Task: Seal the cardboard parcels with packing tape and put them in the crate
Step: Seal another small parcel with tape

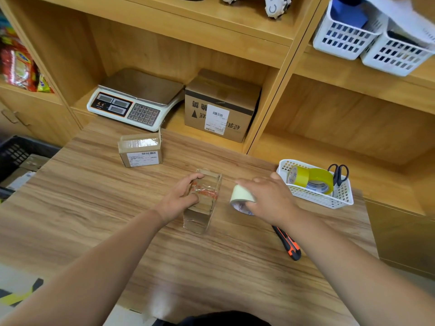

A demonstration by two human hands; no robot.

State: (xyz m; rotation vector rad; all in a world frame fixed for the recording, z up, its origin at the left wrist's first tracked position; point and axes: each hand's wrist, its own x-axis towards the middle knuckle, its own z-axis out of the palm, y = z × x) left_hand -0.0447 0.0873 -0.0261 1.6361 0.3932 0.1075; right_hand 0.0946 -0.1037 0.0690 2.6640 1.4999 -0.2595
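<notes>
Gripping the cardboard parcel in the middle of the table, the left hand curls its fingers over the box's left side. Just beside it, not touching, the right hand clasps a tape roll from above. The crate sits off the table's left edge.

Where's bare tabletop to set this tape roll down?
Free: left stretch of the table between the labelled parcel and near edge; also nearside of the held parcel. Crowded: right, around the tape roll, white basket and utility knife.

Wooden table before light wooden shelving.
</notes>
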